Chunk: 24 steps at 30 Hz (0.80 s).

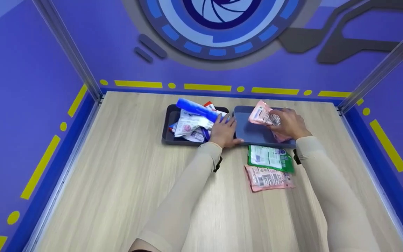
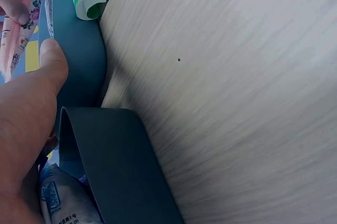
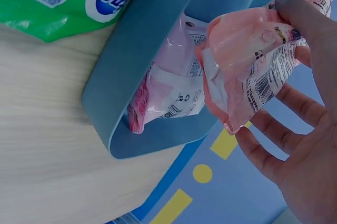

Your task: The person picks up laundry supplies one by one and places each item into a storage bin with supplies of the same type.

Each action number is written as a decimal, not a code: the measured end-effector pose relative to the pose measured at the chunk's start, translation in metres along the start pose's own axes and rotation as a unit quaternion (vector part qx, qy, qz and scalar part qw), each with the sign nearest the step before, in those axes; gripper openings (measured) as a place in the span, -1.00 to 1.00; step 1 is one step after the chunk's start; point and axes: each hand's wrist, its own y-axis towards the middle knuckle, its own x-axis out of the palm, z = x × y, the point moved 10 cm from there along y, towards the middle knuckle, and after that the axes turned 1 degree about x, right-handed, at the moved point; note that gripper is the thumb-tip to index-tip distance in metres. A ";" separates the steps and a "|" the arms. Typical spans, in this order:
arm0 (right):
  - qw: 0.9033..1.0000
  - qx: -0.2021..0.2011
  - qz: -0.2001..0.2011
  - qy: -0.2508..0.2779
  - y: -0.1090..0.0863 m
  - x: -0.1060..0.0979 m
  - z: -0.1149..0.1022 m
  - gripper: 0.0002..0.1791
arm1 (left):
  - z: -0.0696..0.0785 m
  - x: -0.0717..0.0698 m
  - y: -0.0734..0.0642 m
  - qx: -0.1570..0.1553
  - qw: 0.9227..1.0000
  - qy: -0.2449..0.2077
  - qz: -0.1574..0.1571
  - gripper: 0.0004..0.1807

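Pink packet (image 1: 259, 112) | held in right hand's (image 1: 289, 124) grip over right tray (image 1: 246, 132) | left hand (image 1: 223, 133) outstretched, palm down

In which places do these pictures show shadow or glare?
Head: soft sheen on the pale wood-grain table, darker band beside the beige right sleeve; left wrist: shadow beside the dark grey plastic tray; right wrist: glints on the green plastic packet.

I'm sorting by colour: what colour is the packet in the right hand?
The packet held in the right hand is mainly pink, seen best in the right wrist view.
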 end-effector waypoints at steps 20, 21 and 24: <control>0.998 0.043 -0.041 0.014 0.005 0.018 0.006 -0.26 | 0.000 0.001 0.001 -0.002 1.000 0.008 -0.002 0.05; 0.998 0.045 -0.043 0.014 0.005 0.019 0.007 -0.26 | 0.000 0.001 0.001 -0.002 1.000 0.007 -0.001 0.05; 0.997 0.052 -0.050 0.014 0.005 0.020 0.007 -0.26 | 0.000 0.001 0.000 -0.002 1.000 0.003 0.001 0.04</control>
